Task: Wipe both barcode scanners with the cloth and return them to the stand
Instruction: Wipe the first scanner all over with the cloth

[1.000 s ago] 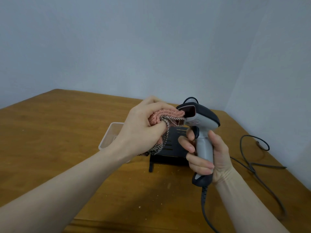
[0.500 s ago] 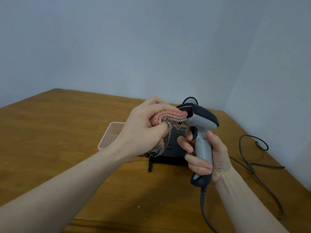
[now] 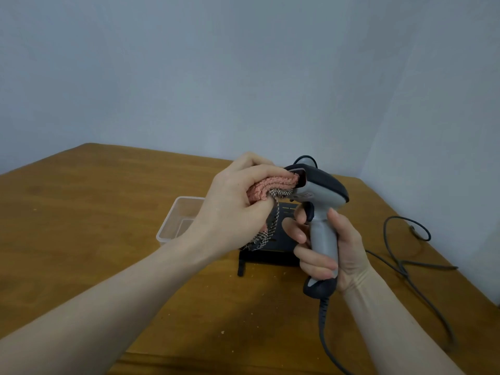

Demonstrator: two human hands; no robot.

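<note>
scanner (image 3: 319, 196): centre-right of frame, upright above the table, window facing left
cloth (image 3: 267, 189): pressed against scanner window
left hand (image 3: 235, 209): fingers bunched round cloth
right hand (image 3: 332, 247): wrapped round scanner handle
stand (image 3: 273, 253): black, on table (image 3: 81, 212) behind the hands
tub (image 3: 178, 220): clear, left of stand

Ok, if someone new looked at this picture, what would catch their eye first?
Mid-frame, the left hand presses a bunched pink cloth against the front window of a grey barcode scanner, which the right hand holds upright by its handle. Behind them on the wooden table sit a black stand and a clear plastic tub.
</note>
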